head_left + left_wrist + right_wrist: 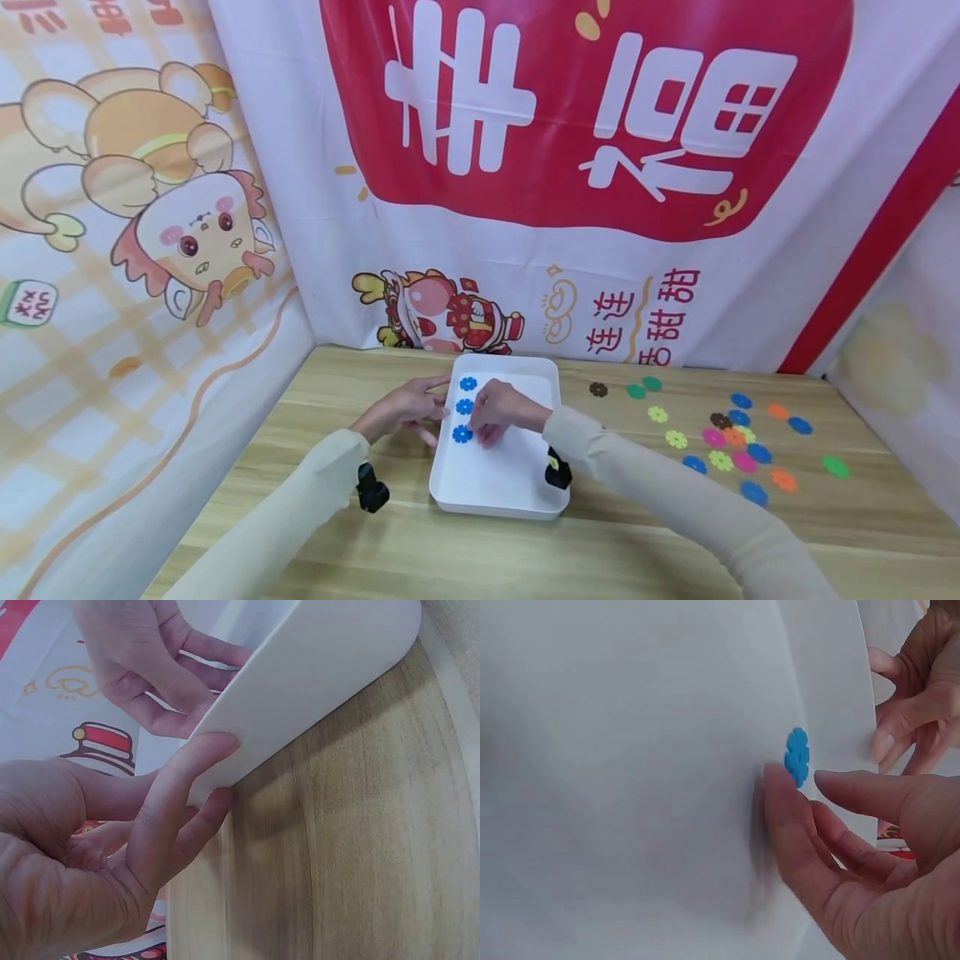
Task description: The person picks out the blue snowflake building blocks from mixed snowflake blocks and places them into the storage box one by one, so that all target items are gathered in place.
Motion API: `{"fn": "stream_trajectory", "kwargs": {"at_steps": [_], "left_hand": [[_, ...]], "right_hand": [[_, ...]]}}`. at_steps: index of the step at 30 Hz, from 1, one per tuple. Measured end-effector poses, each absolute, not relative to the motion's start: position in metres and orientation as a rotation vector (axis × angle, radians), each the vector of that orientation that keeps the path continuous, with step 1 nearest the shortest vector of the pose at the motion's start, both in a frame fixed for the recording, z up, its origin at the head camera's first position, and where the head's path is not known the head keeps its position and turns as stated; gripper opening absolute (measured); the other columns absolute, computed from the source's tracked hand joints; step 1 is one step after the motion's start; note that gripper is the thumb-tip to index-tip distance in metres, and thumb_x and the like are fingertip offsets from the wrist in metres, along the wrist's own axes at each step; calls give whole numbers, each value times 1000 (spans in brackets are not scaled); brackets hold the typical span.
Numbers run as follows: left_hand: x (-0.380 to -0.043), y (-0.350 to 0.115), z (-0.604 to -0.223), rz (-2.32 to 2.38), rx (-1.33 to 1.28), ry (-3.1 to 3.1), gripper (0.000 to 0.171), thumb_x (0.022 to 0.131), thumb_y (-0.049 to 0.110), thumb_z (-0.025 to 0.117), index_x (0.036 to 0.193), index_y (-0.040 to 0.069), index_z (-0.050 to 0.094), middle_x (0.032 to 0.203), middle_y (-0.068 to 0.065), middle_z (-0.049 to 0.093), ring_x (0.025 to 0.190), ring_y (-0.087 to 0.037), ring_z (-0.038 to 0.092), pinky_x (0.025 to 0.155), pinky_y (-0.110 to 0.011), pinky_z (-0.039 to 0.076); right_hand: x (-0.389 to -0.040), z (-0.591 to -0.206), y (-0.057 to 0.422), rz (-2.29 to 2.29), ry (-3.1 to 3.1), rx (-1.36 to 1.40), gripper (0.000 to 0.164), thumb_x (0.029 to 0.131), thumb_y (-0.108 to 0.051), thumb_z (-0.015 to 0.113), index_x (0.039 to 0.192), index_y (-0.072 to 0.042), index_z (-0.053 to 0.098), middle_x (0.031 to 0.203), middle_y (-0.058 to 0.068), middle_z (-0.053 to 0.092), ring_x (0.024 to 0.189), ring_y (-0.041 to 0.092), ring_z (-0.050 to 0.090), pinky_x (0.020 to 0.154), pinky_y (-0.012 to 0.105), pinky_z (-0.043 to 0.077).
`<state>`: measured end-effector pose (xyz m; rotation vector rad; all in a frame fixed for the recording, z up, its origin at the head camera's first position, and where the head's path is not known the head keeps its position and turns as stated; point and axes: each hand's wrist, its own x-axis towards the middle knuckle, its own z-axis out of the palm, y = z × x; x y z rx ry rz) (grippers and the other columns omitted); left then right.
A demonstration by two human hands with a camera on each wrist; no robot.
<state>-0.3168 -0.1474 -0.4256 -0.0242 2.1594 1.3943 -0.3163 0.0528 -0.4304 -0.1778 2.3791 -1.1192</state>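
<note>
Three blue flower-shaped discs run in a column along the left side of a white tray (501, 492): a far disc (468, 383), a middle disc (464, 407) and a near disc (461, 434). My right hand (501, 410) is inside the tray, its fingertips at the near disc. In the right wrist view the index fingertip overlaps a blue disc (798, 754) lying on the tray floor, and the thumb tip stands just beside it. Outside the tray, my left hand (411, 404) rests its fingertips against the left wall; the left wrist view shows them on the outer wall (300, 682).
Loose flower discs lie scattered on the wooden table (630, 550) right of the tray, among them a brown disc (597, 389), a green disc (835, 466), an orange disc (783, 479) and a blue disc (753, 492). A printed cloth (480, 250) hangs behind the table.
</note>
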Motion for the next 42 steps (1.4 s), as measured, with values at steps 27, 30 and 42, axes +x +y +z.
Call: {"fn": "stream_trajectory", "kwargs": {"at_steps": [27, 30, 42], "left_hand": [[-317, -148, -425, 1339, -1, 2209, 73, 105, 1, 58, 168, 19, 26, 157, -33, 44, 100, -33, 75, 68, -38, 68], [-317, -149, -424, 1325, -9, 2220, 73, 105, 2, 59, 168, 20, 25, 157, -33, 43, 92, -33, 77, 67, -37, 68], [-317, -147, -423, 1342, -15, 2195, 72, 106, 2, 58, 168, 20, 26, 158, -33, 43, 96, -31, 75, 69, -39, 68]], "right_hand": [[-333, -399, 232, -1313, 2588, -495, 22, 102, -3, 63, 120, 10, 65, 109, 26, 71, 98, 43, 72, 85, 56, 66], [-333, -398, 257, -1331, 2604, -435, 25, 103, -8, 64, 123, 8, 64, 113, 24, 70, 100, 42, 72, 87, 52, 67], [-323, -409, 357, -1220, 2793, -373, 44, 105, -15, 63, 140, 10, 54, 134, 34, 60, 116, 42, 65, 88, 38, 66]]}}
